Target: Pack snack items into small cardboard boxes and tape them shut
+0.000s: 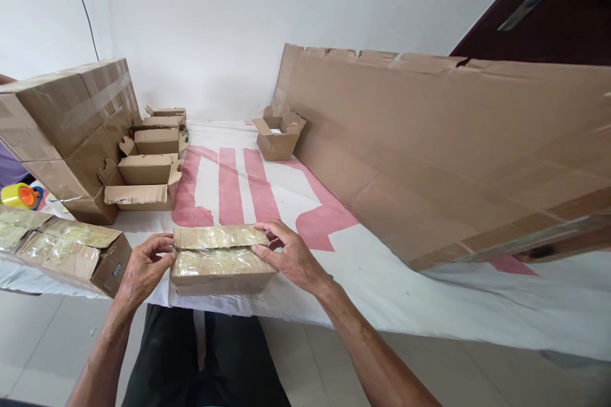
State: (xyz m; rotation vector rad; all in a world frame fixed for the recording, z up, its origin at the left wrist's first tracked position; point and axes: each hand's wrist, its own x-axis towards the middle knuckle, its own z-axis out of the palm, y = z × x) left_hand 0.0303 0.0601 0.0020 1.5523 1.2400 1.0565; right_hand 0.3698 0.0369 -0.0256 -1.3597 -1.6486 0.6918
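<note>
While my left grip [146, 268] pinches the left end of the taped carton [217, 264] near the front edge of the bench [382, 296], a pull toward me could tip it off; my right grip [294, 261], pinching the right end, might crease the flaps if overpressed.

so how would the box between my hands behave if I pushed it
The box would probably slide, not roll, given its flat sides. Its low, wide shape suggests little tipping. Straight cardboard edges suggest stiffness, though the gapped top may flex.
</note>
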